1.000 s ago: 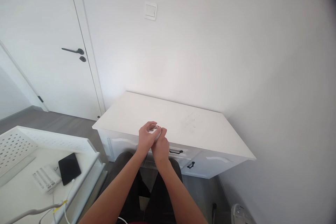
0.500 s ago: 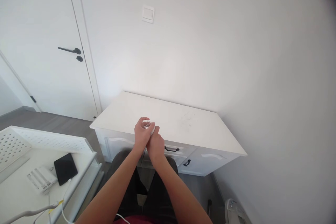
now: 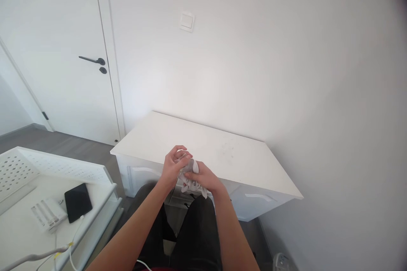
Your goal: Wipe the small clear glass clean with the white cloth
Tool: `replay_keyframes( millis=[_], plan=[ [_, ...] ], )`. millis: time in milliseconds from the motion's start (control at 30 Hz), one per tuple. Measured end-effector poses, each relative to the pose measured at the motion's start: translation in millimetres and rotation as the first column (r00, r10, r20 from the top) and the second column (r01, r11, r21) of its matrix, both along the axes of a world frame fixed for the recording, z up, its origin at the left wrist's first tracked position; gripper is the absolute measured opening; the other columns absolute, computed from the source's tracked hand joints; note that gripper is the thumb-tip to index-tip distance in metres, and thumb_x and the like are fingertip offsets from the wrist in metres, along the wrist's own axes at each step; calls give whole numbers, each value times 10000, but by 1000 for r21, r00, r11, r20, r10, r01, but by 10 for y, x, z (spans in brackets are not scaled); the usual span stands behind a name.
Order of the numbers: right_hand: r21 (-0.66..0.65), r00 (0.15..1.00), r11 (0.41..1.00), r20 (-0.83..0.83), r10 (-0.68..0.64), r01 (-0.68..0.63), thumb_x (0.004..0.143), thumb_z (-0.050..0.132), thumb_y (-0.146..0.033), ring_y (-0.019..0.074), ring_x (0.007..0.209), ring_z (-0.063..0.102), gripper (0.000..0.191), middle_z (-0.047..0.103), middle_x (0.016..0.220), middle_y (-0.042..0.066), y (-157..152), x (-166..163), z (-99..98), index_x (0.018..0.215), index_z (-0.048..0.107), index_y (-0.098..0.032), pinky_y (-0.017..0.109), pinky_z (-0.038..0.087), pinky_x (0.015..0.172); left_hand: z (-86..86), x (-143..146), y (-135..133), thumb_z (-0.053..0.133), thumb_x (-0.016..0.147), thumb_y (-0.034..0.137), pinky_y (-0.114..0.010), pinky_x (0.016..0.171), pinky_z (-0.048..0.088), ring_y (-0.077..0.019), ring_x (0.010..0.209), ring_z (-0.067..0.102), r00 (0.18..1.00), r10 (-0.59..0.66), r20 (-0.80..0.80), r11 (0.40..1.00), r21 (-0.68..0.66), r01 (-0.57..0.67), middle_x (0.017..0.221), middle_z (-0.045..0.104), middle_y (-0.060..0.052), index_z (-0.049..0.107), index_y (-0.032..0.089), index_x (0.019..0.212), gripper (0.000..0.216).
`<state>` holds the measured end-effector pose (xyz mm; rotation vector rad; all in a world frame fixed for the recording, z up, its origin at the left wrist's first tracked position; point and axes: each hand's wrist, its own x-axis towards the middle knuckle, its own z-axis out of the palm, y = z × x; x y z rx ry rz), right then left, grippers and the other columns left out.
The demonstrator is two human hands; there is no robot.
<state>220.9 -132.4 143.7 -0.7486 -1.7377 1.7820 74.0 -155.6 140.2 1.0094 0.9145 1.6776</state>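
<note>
- Since the earlier frames, the right hand (image 3: pixel 203 180) has been drawn down and to the right, away from the left hand (image 3: pixel 174 165), and a crumpled white cloth (image 3: pixel 192 186) is now seen hanging below it; the hands were pressed together before.
- A small clear, glass-like object (image 3: pixel 183 161) is cupped in the left hand, with the fingers curled around it; its exact kind cannot be told.
- The white cloth is pinched in the right hand, just beside the clear object, over the front edge of the white cabinet top (image 3: pixel 241 165).
- The step in hand is judged to be wiping of the clear object with the cloth. The next move would call for the object to be turned in the left hand while the cloth is pressed lightly against it, with a firm grip kept over the floor gap.
- The cabinet top is plain white, with a faint smudged patch (image 3: pixel 227 149) toward its back.
- White walls, a light switch (image 3: pixel 187 21), a white door with a dark lever handle (image 3: pixel 92 60) and grey flooring are seen.
- At lower left, a white perforated tray table (image 3: pixel 47 167) bears a black phone (image 3: pixel 78 202) on a cable and a white power bank (image 3: pixel 47 214).
</note>
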Motion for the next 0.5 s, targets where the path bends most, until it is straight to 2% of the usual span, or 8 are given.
replay_keyframes(
  millis=[100,167,233,267,300,333,433,500],
  plan=[
    [61,984,986,-94,-150,156,795,773,-432,209,793,663,323,708,854,34,25,83,24,971,703,-171,319,535,729,146,67,-50,784,790,392,-337,795,517,-226,898,678,996,86,-38,987,140,-80,873,728,-43,587,234,1053,364],
    [-76,879,907,-227,-419,413,819,733,-469,228,842,676,339,717,891,60,44,109,-27,977,702,-170,330,545,745,251,50,-61,761,820,390,-356,834,510,-224,904,674,984,176,-32,965,205,-166,867,726,-40,583,236,1031,316],
    [-277,606,680,-313,-732,678,833,690,-496,247,925,686,366,724,982,82,52,111,-95,1033,682,-189,336,557,758,327,14,-60,745,841,387,-365,854,500,-219,901,674,958,287,-2,929,243,-278,855,720,-32,578,236,1003,277],
    [-348,452,551,-327,-830,758,833,680,-499,246,964,683,372,721,1035,81,45,97,-124,1064,670,-207,329,561,763,349,4,-63,741,846,384,-370,863,497,-219,901,675,941,339,16,908,257,-331,849,715,-28,573,238,1001,272],
    [-387,354,470,-335,-873,793,837,668,-501,239,986,679,372,715,1075,73,26,70,-148,1089,661,-226,321,562,765,358,7,-71,738,850,380,-377,874,496,-219,903,677,924,381,32,886,273,-374,847,711,-24,567,240,1010,273],
    [-400,332,456,-342,-879,795,850,643,-511,232,986,676,371,711,1093,64,-4,28,-167,1103,657,-240,316,563,759,355,26,-86,735,854,373,-387,886,497,-220,910,679,911,410,43,867,293,-404,854,706,-23,562,243,1026,277],
    [-360,577,665,-331,-747,654,895,507,-588,235,901,671,412,708,981,65,-131,-148,-211,1005,676,-229,329,562,708,281,150,-172,724,859,327,-417,887,517,-226,914,685,913,408,19,840,385,-383,893,698,-33,556,250,1062,274],
    [-358,667,720,-280,-690,595,893,449,-620,236,804,653,440,671,820,62,-191,-236,-248,831,640,-228,336,553,667,204,214,-243,742,826,295,-424,830,540,-231,870,688,933,348,-86,842,467,-271,901,705,-42,570,257,1034,272]
  ],
)
